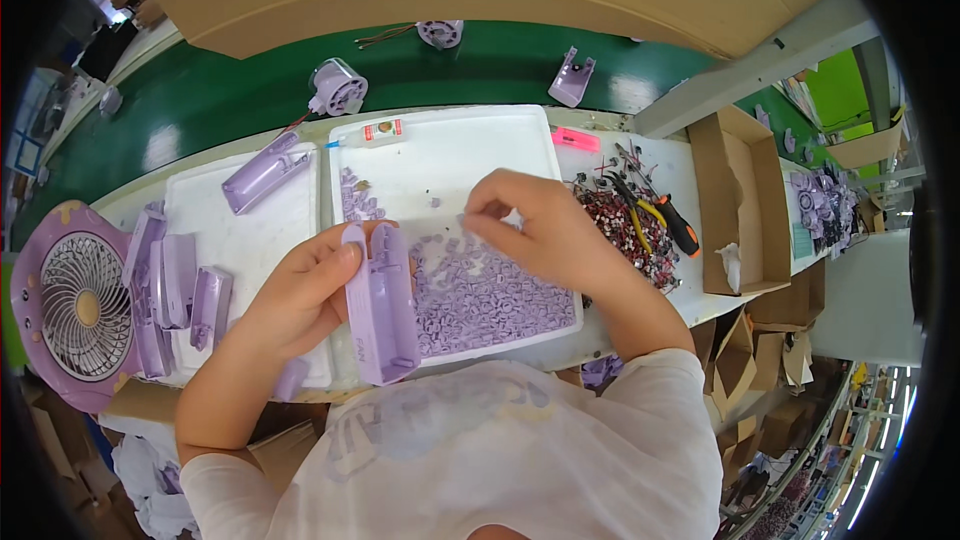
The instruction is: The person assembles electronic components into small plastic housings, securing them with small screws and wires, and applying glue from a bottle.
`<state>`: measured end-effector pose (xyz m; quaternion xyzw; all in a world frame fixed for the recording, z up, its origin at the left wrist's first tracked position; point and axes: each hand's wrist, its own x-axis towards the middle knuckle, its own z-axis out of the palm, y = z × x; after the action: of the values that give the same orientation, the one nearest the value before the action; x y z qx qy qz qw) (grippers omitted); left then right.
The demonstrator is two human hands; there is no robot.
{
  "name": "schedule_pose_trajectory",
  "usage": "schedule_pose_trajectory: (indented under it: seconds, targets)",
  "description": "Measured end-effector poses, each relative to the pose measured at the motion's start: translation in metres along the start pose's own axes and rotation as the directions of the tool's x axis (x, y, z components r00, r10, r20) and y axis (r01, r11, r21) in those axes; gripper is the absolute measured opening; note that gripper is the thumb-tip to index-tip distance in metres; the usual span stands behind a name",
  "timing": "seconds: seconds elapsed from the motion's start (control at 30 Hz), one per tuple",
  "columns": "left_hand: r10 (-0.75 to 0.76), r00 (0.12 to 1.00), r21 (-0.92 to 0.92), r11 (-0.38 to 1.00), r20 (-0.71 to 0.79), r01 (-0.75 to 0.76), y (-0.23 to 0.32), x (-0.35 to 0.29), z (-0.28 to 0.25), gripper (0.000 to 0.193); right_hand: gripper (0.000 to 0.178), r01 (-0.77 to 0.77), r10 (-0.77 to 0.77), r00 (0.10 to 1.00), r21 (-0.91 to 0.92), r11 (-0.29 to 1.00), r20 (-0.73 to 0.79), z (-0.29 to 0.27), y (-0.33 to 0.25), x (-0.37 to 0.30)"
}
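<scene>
My left hand [311, 285] is closed round the upper end of a long lilac plastic housing [382, 305], with its hollow inner side turned to the right. Over the white tray [500, 130], my right hand [520, 215] has thumb and forefinger pinched together. Whatever lies between those fingertips is too small to make out. Below them, a heap of small lilac plastic pieces [500, 310] covers the near part of the tray. A smaller cluster of pieces [360, 198] lies along its left side, and a single lilac piece [435, 203] sits apart.
A small bottle [370, 133] lies in the tray's far left corner. On the left are lilac housings [178, 280] and a lilac fan [85, 310]. To the right are wired parts [625, 230], pliers [640, 212] and a cardboard box [745, 210]. Motor units [338, 88] stand on the green surface.
</scene>
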<state>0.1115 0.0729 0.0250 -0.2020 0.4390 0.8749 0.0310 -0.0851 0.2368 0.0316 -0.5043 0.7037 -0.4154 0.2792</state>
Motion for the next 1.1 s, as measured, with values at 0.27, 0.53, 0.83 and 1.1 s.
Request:
schedule_pose_trajectory:
  seconds: [0.27,0.53,0.83,1.1]
  targets:
    - [-0.062,0.997,-0.134,0.989,0.035,0.067,-0.003,0.004,0.004,0.058,0.011,0.204,-0.212,0.977,0.215,0.955,0.017,0.027,-0.012,0.007]
    - [-0.042,0.999,-0.208,0.977,-0.02,0.037,-0.004,0.0,-0.002,0.061,0.015,0.068,-0.09,0.994,0.283,0.957,0.064,0.016,-0.004,0.005]
    - [-0.05,0.996,-0.286,0.958,-0.069,0.028,-0.008,-0.001,-0.014,0.059,0.021,-0.263,0.138,0.957,-0.567,0.781,-0.254,-0.046,0.05,-0.003]
    - [-0.066,0.995,-0.232,0.972,-0.073,0.048,-0.008,0.005,-0.01,0.057,0.017,-0.141,-0.042,0.966,-0.657,0.74,-0.254,-0.041,0.064,-0.026]
